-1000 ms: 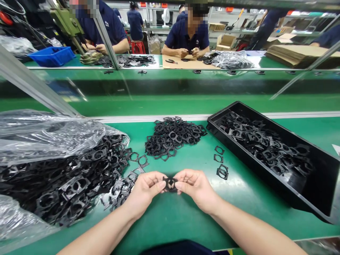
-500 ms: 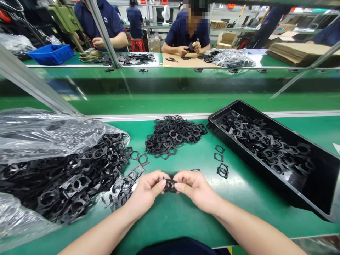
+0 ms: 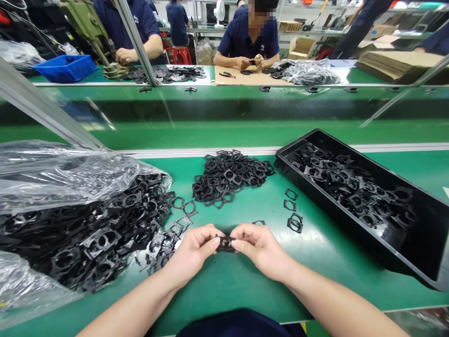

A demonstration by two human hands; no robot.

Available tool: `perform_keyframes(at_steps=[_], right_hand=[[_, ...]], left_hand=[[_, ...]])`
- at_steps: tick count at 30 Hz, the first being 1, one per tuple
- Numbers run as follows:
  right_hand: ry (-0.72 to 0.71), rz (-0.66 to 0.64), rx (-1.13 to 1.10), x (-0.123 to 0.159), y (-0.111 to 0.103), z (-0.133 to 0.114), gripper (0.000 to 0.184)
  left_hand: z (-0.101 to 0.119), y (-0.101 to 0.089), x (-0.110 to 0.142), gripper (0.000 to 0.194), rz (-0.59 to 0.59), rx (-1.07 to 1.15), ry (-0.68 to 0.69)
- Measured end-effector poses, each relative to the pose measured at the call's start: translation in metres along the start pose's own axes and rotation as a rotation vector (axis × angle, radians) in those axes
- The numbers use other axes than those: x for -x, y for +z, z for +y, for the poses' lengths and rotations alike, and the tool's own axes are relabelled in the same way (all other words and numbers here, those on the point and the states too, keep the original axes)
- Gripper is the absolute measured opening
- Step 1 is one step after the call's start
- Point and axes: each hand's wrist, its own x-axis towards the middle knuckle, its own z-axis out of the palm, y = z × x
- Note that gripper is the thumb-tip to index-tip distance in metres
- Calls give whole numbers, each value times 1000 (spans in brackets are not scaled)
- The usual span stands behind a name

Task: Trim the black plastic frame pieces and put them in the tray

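Observation:
Between both hands, low over the green tabletop, is a small black plastic frame. My left hand pinches its left end, thumb toward me, and my right hand pinches the right end the same way. My fingers cover much of the part, so its full outline is hidden. Just beyond my right hand lies a single flat black frame. A few more loose black frames with round openings rest farther right. Left of my left hand, loose frames spill from a larger heap.
A clear plastic bag lies open at left around a heap of black frames. Another pile sits at the middle back. At right stands a long black tray holding many frames. Beyond a divider, co-workers sit at another bench.
Both hands stay in place with the small black frame, which appears tipped slightly flatter. Across the bench, a co-worker's hands have lowered and moved closer together.

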Motion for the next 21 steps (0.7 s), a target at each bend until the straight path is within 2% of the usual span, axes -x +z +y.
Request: perform_keyframes(at_steps=[14, 21], right_hand=[[-6, 42, 9, -1, 0, 4, 12], [-27, 14, -61, -1, -3, 0, 15]], left_hand=[[1, 1, 0, 23, -7, 69, -99], [4, 7, 2, 21, 79, 6, -44]])
